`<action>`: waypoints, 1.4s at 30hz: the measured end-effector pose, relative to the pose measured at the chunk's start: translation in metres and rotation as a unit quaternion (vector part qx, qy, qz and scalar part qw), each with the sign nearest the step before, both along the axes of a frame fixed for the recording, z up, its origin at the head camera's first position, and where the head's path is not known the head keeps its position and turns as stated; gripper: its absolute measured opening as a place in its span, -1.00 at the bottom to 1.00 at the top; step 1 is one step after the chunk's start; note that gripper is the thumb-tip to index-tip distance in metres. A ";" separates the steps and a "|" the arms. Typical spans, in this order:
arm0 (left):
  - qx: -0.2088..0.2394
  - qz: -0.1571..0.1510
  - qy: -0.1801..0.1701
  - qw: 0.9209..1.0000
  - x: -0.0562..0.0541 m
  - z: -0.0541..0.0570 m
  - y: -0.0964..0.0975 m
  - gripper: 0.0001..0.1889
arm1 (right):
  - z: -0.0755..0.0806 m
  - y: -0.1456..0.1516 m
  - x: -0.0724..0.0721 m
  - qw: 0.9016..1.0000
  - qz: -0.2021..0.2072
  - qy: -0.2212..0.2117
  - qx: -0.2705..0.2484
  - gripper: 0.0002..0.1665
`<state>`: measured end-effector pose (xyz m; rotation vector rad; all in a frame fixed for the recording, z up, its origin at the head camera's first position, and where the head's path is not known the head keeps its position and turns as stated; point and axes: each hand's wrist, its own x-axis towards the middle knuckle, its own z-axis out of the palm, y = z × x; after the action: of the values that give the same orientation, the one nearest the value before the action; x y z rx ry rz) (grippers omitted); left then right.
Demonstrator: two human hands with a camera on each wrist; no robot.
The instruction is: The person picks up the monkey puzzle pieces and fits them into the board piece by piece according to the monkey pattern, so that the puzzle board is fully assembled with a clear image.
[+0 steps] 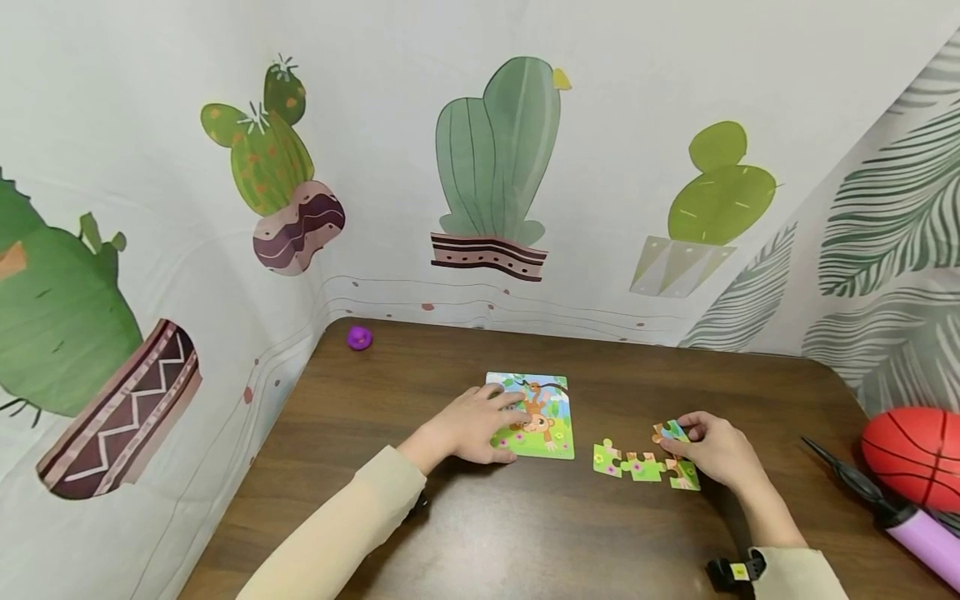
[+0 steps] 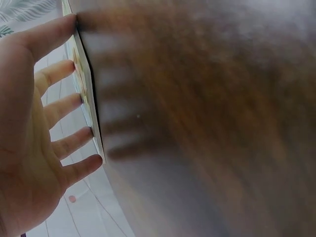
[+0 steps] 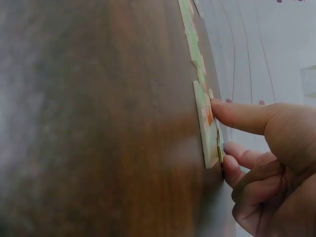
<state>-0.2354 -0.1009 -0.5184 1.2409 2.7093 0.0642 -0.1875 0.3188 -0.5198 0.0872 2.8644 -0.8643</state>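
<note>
Right hand: thumb and fingers pinch a small puzzle piece, blue and orange-brown, at the far side of the right end of a row of pieces. Cannot tell whether the held piece touches the row.

Left hand: fingers spread apart, laid over the left part of a square picture board, nothing gripped.

Left wrist view gives what the head view hides: the underside of the hand, palm raised, thumb and fingertips meeting the thin board edge-on. Right wrist view shows the thumb on the near side of the held piece, other fingers bent in behind it; the row's pale cut edge shows too, the printed faces mostly foreshortened. Only the head view gives the pictures from above.

Row: green ground, pink and yellow flowers, brown patches along the far edge; knobs and notches visible, some notches unfilled. Lies flat on the dark wood table, right of the board. Board: monkeys, branch, blue sky, green grass, pink flowers.

Farther out: purple object at the far left corner; red ball and pump at right; cactus-print cloth behind.
</note>
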 end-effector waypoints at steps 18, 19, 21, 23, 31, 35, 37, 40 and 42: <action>-0.021 0.008 0.013 1.000 -0.006 -0.001 0.007 -0.17 | 0.001 0.000 -0.002 1.000 0.012 0.009 -0.012 -0.21; -0.022 0.010 0.014 1.000 -0.007 -0.001 0.007 -0.15 | 0.000 0.000 -0.001 1.000 0.015 0.011 -0.013 -0.21; -0.023 0.011 0.017 1.000 -0.007 -0.002 0.009 -0.12 | -0.001 0.001 0.000 1.000 0.018 0.015 -0.018 -0.22; -0.024 0.014 0.020 0.999 -0.008 -0.003 0.009 -0.11 | -0.002 0.003 0.000 0.999 0.018 0.017 -0.025 -0.23; -0.035 0.011 0.027 0.999 -0.009 -0.004 0.010 -0.11 | -0.003 0.010 0.003 0.998 0.009 0.045 -0.033 -0.43; -0.031 0.011 0.020 0.999 -0.008 -0.001 0.009 -0.11 | -0.001 0.013 0.005 0.997 0.009 0.053 -0.050 -0.57; -0.028 0.013 0.015 0.999 -0.008 0.000 0.008 -0.12 | 0.001 0.013 0.006 0.996 0.007 0.056 -0.062 -0.61; -0.024 0.015 0.008 1.000 -0.008 0.001 0.007 -0.11 | 0.004 0.013 0.007 0.995 0.003 0.058 -0.082 -0.61; -0.021 0.015 0.006 1.000 -0.008 0.000 0.006 -0.11 | 0.006 0.012 0.007 0.994 0.000 0.058 -0.093 -0.60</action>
<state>-0.2432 -0.0950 -0.5183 1.1926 2.7247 0.0054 -0.1807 0.3307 -0.5139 0.0162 2.8716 -1.1674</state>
